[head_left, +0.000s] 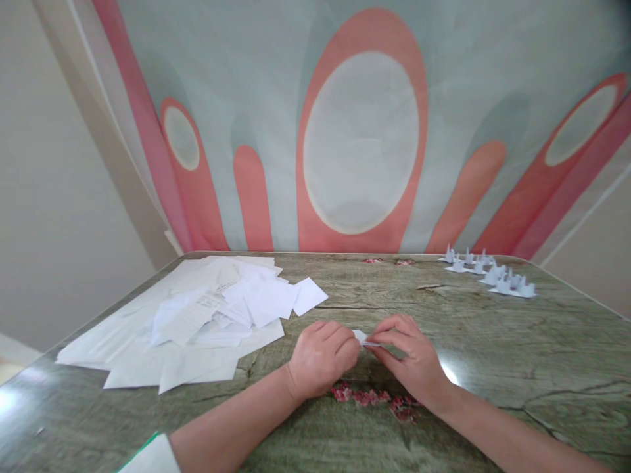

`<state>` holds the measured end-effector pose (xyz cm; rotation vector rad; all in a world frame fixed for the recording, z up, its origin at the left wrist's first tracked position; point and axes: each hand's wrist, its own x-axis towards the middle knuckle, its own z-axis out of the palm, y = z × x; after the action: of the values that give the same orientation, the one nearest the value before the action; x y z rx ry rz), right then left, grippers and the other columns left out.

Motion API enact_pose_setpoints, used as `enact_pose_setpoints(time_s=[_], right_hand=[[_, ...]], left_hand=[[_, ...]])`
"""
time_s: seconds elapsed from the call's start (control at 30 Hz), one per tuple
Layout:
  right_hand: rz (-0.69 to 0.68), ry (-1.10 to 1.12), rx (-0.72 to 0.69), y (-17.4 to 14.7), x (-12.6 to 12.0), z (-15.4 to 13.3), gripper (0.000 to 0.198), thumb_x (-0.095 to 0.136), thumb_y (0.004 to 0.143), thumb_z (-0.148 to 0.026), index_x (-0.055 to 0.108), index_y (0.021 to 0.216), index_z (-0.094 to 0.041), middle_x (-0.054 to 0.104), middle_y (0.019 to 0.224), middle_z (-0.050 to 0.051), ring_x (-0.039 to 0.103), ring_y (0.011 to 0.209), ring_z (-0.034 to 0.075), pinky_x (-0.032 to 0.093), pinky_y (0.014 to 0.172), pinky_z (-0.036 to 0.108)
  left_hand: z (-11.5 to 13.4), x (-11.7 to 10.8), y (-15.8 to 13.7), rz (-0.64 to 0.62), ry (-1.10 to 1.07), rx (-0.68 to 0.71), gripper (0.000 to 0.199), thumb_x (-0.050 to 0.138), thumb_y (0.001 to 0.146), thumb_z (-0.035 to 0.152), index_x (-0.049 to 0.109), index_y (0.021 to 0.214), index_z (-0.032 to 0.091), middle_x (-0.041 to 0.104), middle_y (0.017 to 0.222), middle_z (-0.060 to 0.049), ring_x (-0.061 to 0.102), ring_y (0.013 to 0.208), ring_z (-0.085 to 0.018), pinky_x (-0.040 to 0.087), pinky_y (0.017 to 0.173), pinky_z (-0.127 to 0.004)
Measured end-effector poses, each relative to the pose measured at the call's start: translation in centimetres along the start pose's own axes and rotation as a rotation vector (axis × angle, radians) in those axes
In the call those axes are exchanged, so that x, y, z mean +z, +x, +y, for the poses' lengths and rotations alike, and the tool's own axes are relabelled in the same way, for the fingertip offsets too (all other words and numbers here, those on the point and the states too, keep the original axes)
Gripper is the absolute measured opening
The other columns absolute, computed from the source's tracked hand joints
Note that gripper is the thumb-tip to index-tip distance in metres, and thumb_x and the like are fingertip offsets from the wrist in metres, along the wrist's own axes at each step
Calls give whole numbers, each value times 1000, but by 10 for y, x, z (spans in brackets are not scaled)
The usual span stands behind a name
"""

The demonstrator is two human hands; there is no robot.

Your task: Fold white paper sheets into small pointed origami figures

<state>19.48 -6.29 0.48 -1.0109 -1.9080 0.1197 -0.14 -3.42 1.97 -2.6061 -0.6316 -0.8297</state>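
Note:
Between my two hands is a small folded piece of white paper (360,337), held a little above the wood-patterned table. My left hand (325,357) is closed around its left end, with the fingers curled and covering much of it. From the other side, my right hand (405,355) pinches the paper's right end between thumb and fingertips. The exact shape of the folds is too small to make out.
To the left spreads a large pile of white paper sheets (192,322), some with print. One square sheet (309,296) lies at its right edge. Several folded white paper figures (503,279) stand at the far right of the table (493,368). A patterned backdrop (276,79) hangs behind.

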Motion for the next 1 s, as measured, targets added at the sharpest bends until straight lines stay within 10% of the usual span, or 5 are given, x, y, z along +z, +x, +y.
enact_pose_setpoints(time_s=[0.67,1.0], right_hand=[[-128,471,385,6,-7,-18,13,58,82,-28,67,77,-20,54,78,2,53,76,14,41,69,26],[-147,526,445,7,-5,-19,19,58,81,-31,65,70,-18,50,74,1,49,72,13,39,66,25]], left_hand=[[5,11,3,-128,-1444,-746,20,63,77,31,68,84,13,64,82,-5,57,75,-15,44,72,-25],[9,12,4,-142,-1328,-790,22,61,78,33,69,77,12,64,74,-3,55,67,-13,42,64,-22]])
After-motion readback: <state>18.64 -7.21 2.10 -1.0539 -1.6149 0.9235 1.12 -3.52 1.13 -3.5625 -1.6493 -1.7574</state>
